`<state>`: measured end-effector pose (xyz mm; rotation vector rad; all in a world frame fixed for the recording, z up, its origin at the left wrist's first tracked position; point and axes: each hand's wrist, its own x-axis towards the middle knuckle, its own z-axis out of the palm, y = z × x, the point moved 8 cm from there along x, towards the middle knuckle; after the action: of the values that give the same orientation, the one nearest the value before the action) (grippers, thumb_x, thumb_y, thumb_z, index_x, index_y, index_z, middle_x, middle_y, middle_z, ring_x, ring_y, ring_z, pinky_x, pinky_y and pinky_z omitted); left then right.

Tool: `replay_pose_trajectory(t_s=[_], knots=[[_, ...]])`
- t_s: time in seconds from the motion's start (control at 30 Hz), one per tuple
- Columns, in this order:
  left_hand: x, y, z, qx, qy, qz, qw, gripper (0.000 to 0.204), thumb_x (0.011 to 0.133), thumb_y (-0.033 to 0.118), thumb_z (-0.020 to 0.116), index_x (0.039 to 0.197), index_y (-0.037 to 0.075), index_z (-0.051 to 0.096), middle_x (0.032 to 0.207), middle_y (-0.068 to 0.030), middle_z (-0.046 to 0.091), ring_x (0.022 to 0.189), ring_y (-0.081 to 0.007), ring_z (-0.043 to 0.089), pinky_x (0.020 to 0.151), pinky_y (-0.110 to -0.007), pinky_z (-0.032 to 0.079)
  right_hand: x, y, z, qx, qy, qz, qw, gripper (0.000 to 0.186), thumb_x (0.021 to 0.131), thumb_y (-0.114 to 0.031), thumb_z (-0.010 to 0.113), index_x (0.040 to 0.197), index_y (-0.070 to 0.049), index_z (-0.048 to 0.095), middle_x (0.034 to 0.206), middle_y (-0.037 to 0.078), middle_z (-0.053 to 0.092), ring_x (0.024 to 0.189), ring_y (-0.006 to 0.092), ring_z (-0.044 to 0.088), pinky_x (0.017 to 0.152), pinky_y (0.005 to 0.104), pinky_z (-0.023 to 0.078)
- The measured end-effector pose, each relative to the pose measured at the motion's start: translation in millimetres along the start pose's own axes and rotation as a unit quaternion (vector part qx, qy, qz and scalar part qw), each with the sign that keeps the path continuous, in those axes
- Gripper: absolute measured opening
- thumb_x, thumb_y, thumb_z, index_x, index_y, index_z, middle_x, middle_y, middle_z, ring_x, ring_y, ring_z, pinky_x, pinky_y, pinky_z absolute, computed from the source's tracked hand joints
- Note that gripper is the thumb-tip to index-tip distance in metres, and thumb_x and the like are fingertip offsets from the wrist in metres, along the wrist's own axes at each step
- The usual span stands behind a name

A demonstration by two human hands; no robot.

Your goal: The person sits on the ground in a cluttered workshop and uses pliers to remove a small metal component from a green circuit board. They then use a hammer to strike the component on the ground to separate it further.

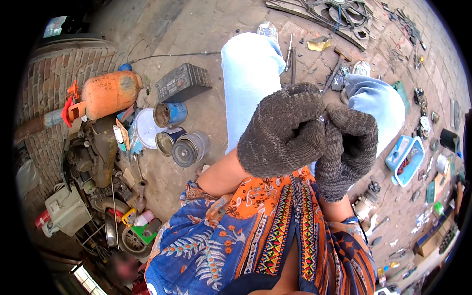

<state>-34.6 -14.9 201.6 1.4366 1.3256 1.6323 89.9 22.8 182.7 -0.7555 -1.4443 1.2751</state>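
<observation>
Both hands wear dark grey knitted gloves and meet in front of my body, above and between my bent knees. My left hand (284,132) is closed, its fingers curled toward the right one. My right hand (347,150) is closed too, with its fingertips touching or nearly touching the left glove. A small pale, shiny bit (322,118) shows where the two hands meet; what it is cannot be made out, as the gloves cover most of it. Beyond the hands, a hammer (337,68) lies on the ground between my feet.
To the left are a black battery (182,82), an orange gas cylinder (110,94), a blue paint can (176,114) and a lidded can (191,148). A light-blue plastic basin (417,152) stands at right among scattered parts. A fan assembly (339,14) lies at the far side.
</observation>
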Motion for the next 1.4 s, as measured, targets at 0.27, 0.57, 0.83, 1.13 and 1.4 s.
replay_pose_trajectory(t_s=[0.27,0.57,0.83,1.13,1.4], knots=[[-1.6,-10.9,-0.4,-0.038,0.004,-0.047,0.998,0.012,0.074,0.005,0.06,0.08,-0.001,0.052,0.068,-0.0111,0.048,0.059,-0.0268,0.048,0.054,-0.035,0.039,7.9,0.6,3.1,-0.044,-0.091,0.003,0.995,0.013,0.078,-0.002,0.063,0.09,-0.002,0.061,0.093,0.009,0.065,0.085,0.0171,0.063,0.076,0.0298,0.049],[-2.2,-43.9,2.1,-0.006,0.031,-0.109,0.994,0.011,0.072,0.003,0.059,0.081,-0.001,0.054,0.074,-0.0124,0.05,0.065,-0.0278,0.052,0.057,-0.037,0.043,23.1,23.4,-25.5,0.122,0.121,0.015,0.985,0.018,0.087,-0.008,0.055,0.103,0.0,0.051,0.093,0.011,0.056,0.062,0.0122,0.057,0.055,0.0211,0.047],[6.6,-26.3,1.0,0.102,0.009,0.0,0.995,0.014,0.069,0.002,0.061,0.081,0.0,0.054,0.075,-0.0142,0.052,0.066,-0.032,0.053,0.059,-0.037,0.044,43.4,29.2,-27.6,0.091,0.131,0.055,0.986,0.025,0.09,-0.004,0.048,0.114,0.003,0.047,0.09,0.011,0.059,0.075,0.015,0.056,0.085,0.0352,0.047],[-16.1,-34.9,0.6,-0.154,0.043,-0.151,0.975,0.018,0.072,0.002,0.063,0.088,-0.002,0.055,0.078,-0.0125,0.054,0.063,-0.0222,0.056,0.056,-0.032,0.044,33.3,22.9,-34.2,0.091,0.171,0.075,0.978,0.019,0.086,-0.006,0.053,0.102,0.004,0.053,0.082,0.011,0.061,0.067,0.014,0.06,0.06,0.0232,0.048],[-10.6,-20.4,-4.4,-0.087,0.038,-0.108,0.99,0.02,0.073,0.003,0.064,0.091,-0.003,0.056,0.078,-0.0101,0.057,0.065,-0.0159,0.058,0.056,-0.028,0.046,8.0,1.5,-6.8,0.035,0.003,0.067,0.997,0.017,0.082,-0.005,0.062,0.097,-0.001,0.056,0.091,0.01,0.063,0.075,0.0139,0.062,0.066,0.0243,0.05]])
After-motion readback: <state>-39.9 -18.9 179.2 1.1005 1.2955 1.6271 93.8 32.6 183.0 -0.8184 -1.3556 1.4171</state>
